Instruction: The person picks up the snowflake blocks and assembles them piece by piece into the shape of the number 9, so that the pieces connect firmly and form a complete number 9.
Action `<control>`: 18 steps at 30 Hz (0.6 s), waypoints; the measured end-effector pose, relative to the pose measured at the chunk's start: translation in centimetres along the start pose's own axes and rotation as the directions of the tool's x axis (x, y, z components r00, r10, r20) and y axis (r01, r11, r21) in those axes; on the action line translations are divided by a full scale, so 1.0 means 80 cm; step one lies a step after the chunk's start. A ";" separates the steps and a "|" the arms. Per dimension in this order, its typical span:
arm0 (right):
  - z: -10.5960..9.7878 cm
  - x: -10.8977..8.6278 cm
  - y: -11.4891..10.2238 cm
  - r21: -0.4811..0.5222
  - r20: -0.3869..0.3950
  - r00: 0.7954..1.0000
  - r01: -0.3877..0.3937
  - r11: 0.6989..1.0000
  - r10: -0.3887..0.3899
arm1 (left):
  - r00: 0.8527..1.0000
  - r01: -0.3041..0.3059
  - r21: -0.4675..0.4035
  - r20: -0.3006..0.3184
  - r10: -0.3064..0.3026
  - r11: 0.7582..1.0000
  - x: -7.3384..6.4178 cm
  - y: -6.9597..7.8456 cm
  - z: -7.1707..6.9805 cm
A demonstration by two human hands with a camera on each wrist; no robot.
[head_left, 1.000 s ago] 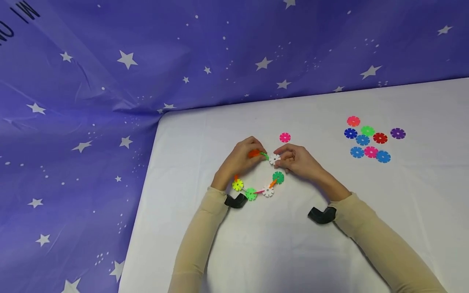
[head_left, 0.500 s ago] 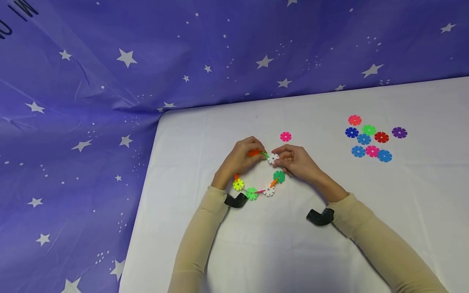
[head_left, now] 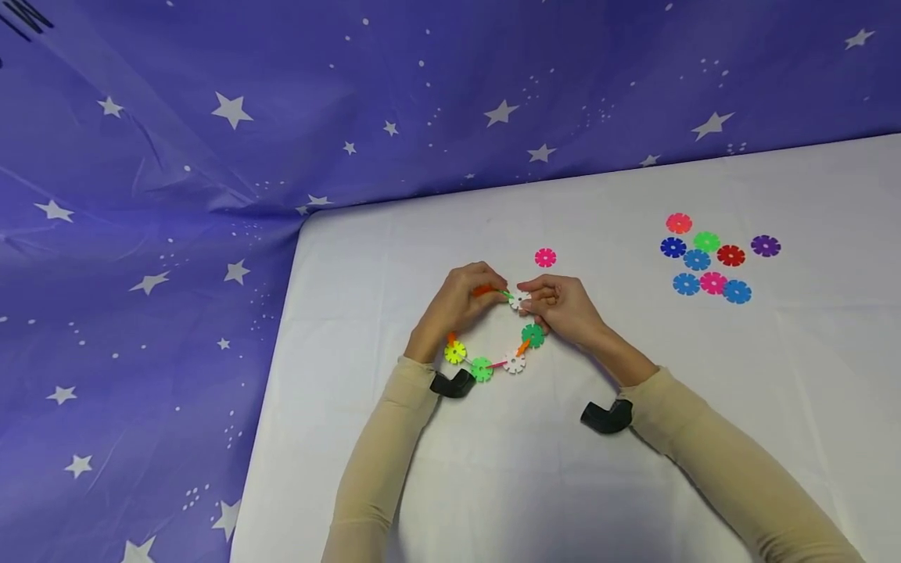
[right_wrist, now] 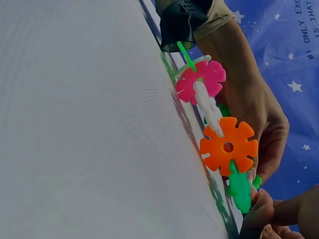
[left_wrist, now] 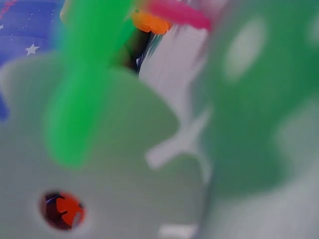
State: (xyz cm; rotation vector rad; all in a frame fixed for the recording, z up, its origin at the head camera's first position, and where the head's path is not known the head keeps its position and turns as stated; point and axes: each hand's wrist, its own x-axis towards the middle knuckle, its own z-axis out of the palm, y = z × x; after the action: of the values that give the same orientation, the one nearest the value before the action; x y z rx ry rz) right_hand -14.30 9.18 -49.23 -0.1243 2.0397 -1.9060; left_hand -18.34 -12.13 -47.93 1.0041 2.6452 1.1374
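Observation:
In the head view, my left hand (head_left: 457,305) pinches a green notched disc (head_left: 504,295) standing on edge, with an orange disc (head_left: 484,290) beside it under the fingers. My right hand (head_left: 568,311) pinches a white notched disc (head_left: 518,300) between thumb and fingertips, its edge meeting the green one. Interlocked discs curve below both hands: a dark green disc (head_left: 533,336), another white one, a light green disc (head_left: 482,370) and a yellow disc (head_left: 455,352). The right wrist view shows a pink disc (right_wrist: 215,79) and an orange disc (right_wrist: 241,149) in the chain. A blurred disc fills much of the left wrist view.
A single pink disc (head_left: 545,257) lies just beyond the hands. Farther right, several loose discs sit together, among them a red disc (head_left: 730,256) and a purple disc (head_left: 766,245). A starry purple curtain (head_left: 422,94) hangs behind the white table (head_left: 507,477).
My right hand has shifted slightly left with the white disc, bringing it closer against the green disc. The left hand keeps its hold; the head view has shifted a little.

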 end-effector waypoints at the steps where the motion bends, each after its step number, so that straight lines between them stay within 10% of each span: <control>1: 0.000 0.000 -0.001 0.002 -0.003 1.000 -0.004 1.000 0.004 | 1.000 0.004 0.002 0.011 -0.004 1.000 0.000 0.000 -0.001; 18: -0.001 0.004 -0.001 -0.146 -0.002 1.000 -0.007 0.989 0.007 | 1.000 -0.014 0.010 0.020 0.014 1.000 0.000 -0.003 -0.004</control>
State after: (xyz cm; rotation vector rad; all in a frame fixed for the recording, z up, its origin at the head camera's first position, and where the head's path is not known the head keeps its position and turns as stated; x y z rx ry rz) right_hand -14.61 9.20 -49.23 -0.1514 2.1766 -1.7516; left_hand -18.57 -12.45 -47.82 1.0316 2.6352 1.1128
